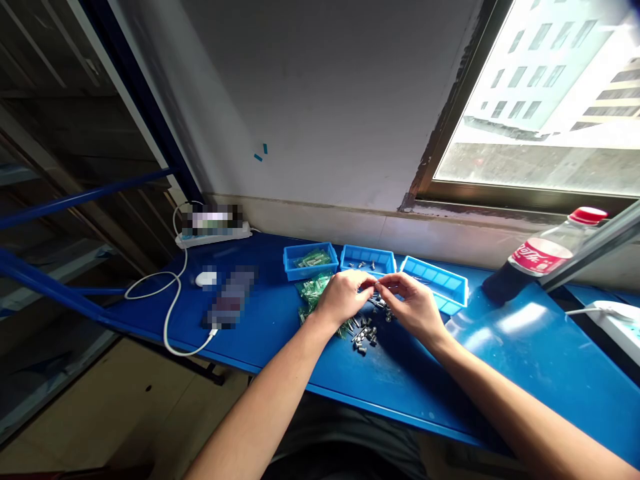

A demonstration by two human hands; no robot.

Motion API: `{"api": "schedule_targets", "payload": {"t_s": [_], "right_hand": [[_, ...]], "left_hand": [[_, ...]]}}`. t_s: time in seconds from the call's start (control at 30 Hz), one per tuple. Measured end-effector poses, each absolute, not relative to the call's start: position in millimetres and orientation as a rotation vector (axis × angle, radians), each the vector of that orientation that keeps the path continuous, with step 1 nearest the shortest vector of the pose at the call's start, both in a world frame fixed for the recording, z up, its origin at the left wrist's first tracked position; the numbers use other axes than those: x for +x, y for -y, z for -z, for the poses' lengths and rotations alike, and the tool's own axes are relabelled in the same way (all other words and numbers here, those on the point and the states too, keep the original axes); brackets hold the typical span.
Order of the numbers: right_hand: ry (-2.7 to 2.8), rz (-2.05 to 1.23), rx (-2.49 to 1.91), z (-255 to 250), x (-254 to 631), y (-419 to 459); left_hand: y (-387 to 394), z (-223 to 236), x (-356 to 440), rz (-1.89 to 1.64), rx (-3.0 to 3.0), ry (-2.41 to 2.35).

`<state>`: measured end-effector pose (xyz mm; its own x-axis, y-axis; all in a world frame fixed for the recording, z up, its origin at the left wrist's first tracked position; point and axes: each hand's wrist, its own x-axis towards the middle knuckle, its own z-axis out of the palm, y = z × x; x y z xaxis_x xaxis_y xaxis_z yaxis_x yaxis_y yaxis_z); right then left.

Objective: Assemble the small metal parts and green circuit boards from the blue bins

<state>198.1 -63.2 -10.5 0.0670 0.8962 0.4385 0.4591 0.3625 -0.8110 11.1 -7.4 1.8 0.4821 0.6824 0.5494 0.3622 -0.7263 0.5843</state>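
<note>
A small part (377, 283) is pinched between the fingertips of the left hand (345, 293) and the right hand (413, 303); what it is cannot be told. It is held over the table (400, 387), perhaps so that it can be seen well and worked from both sides. Loose metal bits (364, 333) are heaped under the hands and nearer, likely so that they can be picked up with a short reach. Green packs (311, 288) are laid by the left hand. On the far side, the left bin (300, 273), middle bin (367, 253) and right bin (434, 271) are lined up, likely to keep things apart. The bottle (543, 257) is stood well to the right, perhaps so that it is not bumped.
</note>
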Motion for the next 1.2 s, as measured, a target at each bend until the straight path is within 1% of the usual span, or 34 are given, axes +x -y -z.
{"api": "schedule_targets", "payload": {"t_s": [0.27,0.5,0.67,0.9,1.1,1.2], "right_hand": [[1.62,-0.463,-1.25,14.3,199.4,57.6],[1.649,-0.412,-1.23,14.0,202.5,59.6],[1.703,-0.381,-1.189,15.6,203.7,58.6],[1.557,-0.536,-1.268,14.6,200.8,60.6],[1.553,-0.623,-1.24,18.3,201.9,58.3],[1.553,-0.615,-1.231,20.6,201.1,57.4]], "left_hand": [[10.5,-6.0,13.2,-1.162,2.257,-0.898],[13.2,-7.3,10.7,-1.02,2.331,-0.921],[8.9,-2.6,11.8,-1.056,2.264,-0.903],[8.0,-3.9,10.9,-1.053,2.224,-0.92],[6.0,-1.9,11.1,-1.094,2.218,-0.876],[6.9,-1.3,12.1,-1.099,2.23,-0.9]]}}
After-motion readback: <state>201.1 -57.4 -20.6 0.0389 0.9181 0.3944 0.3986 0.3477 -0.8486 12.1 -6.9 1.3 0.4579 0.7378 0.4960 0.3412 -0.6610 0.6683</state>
